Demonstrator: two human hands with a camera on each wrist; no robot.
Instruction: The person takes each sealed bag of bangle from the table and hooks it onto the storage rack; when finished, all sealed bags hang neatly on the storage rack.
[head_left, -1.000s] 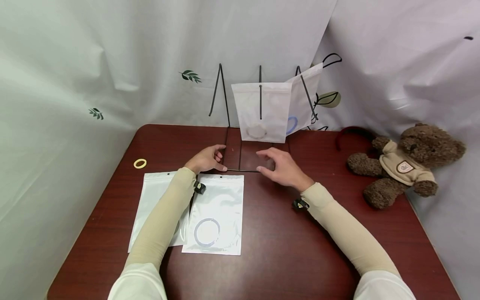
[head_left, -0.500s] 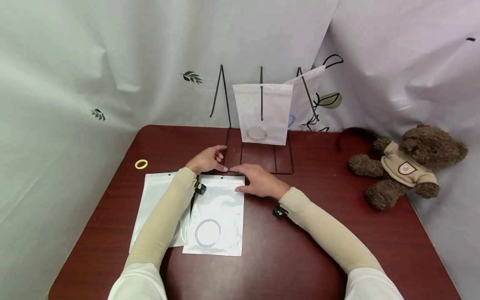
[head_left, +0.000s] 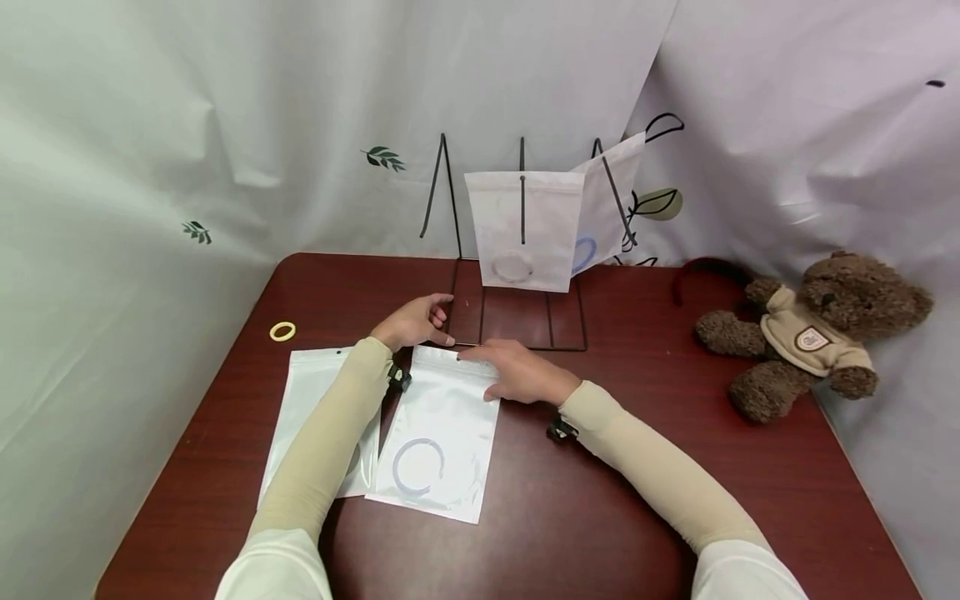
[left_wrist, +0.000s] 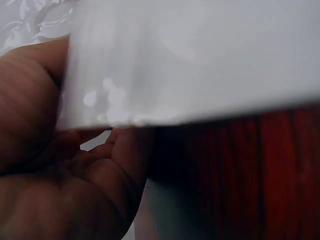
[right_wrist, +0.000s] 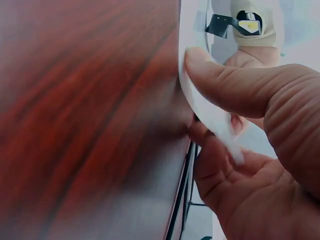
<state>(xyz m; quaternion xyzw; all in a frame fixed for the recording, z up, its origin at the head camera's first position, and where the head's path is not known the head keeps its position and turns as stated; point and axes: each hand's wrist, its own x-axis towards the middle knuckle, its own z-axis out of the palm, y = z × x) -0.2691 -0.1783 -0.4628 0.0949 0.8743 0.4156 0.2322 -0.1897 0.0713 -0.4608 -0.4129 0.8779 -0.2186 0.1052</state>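
My right hand pinches the top right edge of a glossy zip bag, thumb on its face and fingers behind, as the right wrist view shows. A pale purple ring shows inside the bag. The bag's top is raised and slightly turned. My left hand holds the front left corner of a black wire display rack; its thumb lies at the front bar and its lower fingers are curled. In the left wrist view the bag covers much of the scene in front of the left hand.
Two bags hang on the rack hooks: a middle one and a right one with a blue ring. Another bag lies under the left forearm. A yellow ring sits at left; a teddy bear and dark red headband at right.
My right hand has moved left from the rack to the bag, taken its top edge, and lifted and turned it slightly. The left hand stays at the rack corner. The right hanging bag swings.
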